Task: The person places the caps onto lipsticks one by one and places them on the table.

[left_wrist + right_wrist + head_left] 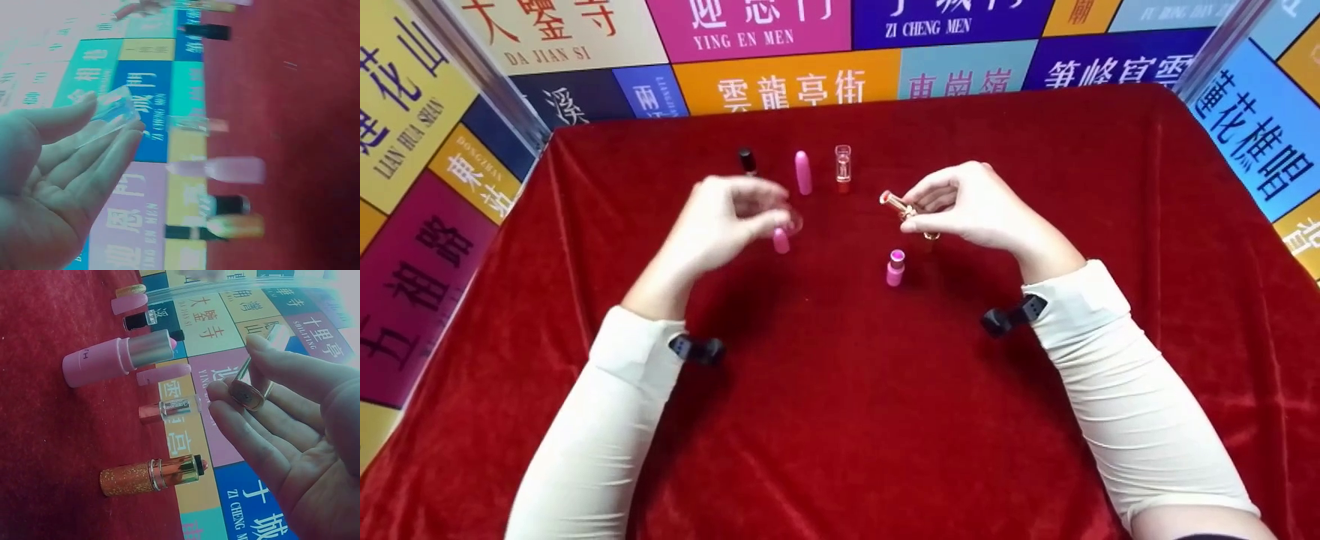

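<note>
My left hand (731,221) pinches a clear lipstick cap (115,107) between thumb and fingers, raised over the red cloth. A small pink cap (781,241) stands just below that hand. In my right hand (979,206) is a gold lipstick (895,201) with its red tip bared, tilted toward the left; its gold base (247,395) faces the right wrist camera. Below the right hand stands an uncapped pink lipstick (895,268). A glittery gold lipstick (128,477), also uncapped, is partly hidden by the right hand in the head view.
Toward the back of the red-covered table (825,375) stand a black-capped tube (747,159), a pink bullet-shaped tube (803,174) and a lipstick with a clear top and red base (843,169). Panels with printed signs (787,79) border the table at the back and sides.
</note>
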`<state>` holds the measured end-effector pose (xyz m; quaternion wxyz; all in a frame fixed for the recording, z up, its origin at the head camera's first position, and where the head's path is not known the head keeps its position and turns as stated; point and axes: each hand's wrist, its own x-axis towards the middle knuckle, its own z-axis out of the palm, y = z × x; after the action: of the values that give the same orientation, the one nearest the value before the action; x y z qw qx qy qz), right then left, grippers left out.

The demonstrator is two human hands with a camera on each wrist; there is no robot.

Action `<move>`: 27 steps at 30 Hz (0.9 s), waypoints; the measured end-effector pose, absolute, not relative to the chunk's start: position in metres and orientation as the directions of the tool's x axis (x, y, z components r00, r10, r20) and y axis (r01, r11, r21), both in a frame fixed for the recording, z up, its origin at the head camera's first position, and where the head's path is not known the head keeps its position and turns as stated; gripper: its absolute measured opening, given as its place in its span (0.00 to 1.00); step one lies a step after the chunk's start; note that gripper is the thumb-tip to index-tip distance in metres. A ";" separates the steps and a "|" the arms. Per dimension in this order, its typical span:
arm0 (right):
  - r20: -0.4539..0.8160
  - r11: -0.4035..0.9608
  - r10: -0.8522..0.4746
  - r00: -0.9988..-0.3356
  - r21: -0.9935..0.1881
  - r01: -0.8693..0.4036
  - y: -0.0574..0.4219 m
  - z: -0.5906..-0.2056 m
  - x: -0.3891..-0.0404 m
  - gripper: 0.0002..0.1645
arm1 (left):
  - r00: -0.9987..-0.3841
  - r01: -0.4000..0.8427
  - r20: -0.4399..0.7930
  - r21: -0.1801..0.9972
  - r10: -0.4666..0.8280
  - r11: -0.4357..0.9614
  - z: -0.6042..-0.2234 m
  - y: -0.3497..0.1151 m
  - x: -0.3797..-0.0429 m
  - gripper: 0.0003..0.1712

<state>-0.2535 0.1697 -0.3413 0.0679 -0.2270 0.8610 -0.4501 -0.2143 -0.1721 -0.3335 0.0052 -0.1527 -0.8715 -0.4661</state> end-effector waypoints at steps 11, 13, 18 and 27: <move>0.092 0.491 -0.454 -0.886 -0.804 -0.335 0.165 -0.344 -0.252 0.18 | -0.968 0.203 0.210 0.977 0.138 -0.066 -0.325 -0.149 -0.231 0.15; 0.094 0.496 -0.459 -0.883 -0.798 -0.343 0.163 -0.345 -0.251 0.17 | -0.969 0.185 0.203 0.974 0.138 -0.130 -0.328 -0.147 -0.232 0.15; 0.101 0.492 -0.467 -0.879 -0.796 -0.353 0.161 -0.346 -0.250 0.17 | -0.965 0.165 0.194 0.972 0.175 -0.167 -0.337 -0.144 -0.233 0.16; 0.097 0.506 -0.462 -0.881 -0.788 -0.352 0.160 -0.345 -0.251 0.17 | -0.956 0.156 0.186 0.978 0.228 -0.141 -0.341 -0.141 -0.231 0.16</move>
<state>-0.2505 0.1600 -0.3447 0.0628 -0.2352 0.8654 -0.4381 -0.2307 -0.1413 -0.3405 -0.0242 -0.1466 -0.6551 -0.7408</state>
